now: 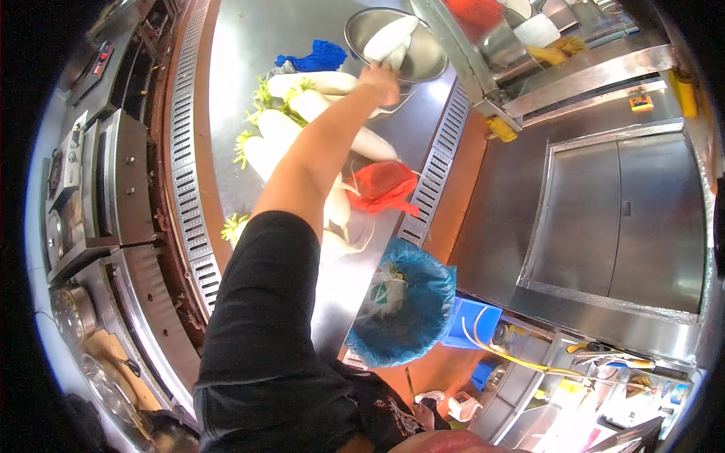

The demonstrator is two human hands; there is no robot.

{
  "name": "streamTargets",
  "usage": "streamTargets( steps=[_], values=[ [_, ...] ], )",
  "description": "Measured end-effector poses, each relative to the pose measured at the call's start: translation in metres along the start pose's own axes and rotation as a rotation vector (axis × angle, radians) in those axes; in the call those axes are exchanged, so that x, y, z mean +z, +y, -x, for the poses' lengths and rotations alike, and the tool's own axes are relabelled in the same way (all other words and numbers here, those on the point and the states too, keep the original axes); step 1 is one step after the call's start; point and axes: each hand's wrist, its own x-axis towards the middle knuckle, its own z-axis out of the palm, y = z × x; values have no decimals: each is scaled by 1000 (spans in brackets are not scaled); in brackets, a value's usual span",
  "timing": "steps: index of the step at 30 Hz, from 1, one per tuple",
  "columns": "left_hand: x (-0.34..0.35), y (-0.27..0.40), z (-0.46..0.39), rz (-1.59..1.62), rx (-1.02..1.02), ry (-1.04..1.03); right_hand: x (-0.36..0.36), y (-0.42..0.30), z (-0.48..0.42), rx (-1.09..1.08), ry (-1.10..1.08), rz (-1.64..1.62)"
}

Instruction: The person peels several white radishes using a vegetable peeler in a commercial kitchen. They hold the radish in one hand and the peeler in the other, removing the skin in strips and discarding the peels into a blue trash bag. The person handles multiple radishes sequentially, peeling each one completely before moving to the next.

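Observation:
My left hand (383, 84) reaches to the near rim of a round metal bowl (433, 56), its fingers around the lower end of a peeled-looking white radish (396, 54). Another white radish (391, 37) lies in the bowl. Under and beside my left forearm, several white radishes (371, 142) with green leaf stubs lie on the steel table (243, 34). A red mesh bag (385, 187) is next to them. Low in the view, near my body, my right hand (423, 418) holds a thin, dark, long tool (410, 385), small and partly hidden.
A blue cloth (317, 55) lies beyond the radishes. A bin lined with a blue plastic bag (422, 317) stands against the table's edge, with scraps inside. A blue box (473, 323) is beside it. Slotted metal drain grates (190, 198) run along the floor. Stoves (73, 153) stand at the left.

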Motion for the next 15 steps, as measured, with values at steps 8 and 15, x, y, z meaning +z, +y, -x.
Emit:
streamTargets(
  steps=[8,15],
  values=[
    [12,24,79,26,205,-28,8,-11,-40,-122,-17,-31],
    [-26,-101,201,433,306,54,0,-4,-58,-53,-14,-178]
  ],
)
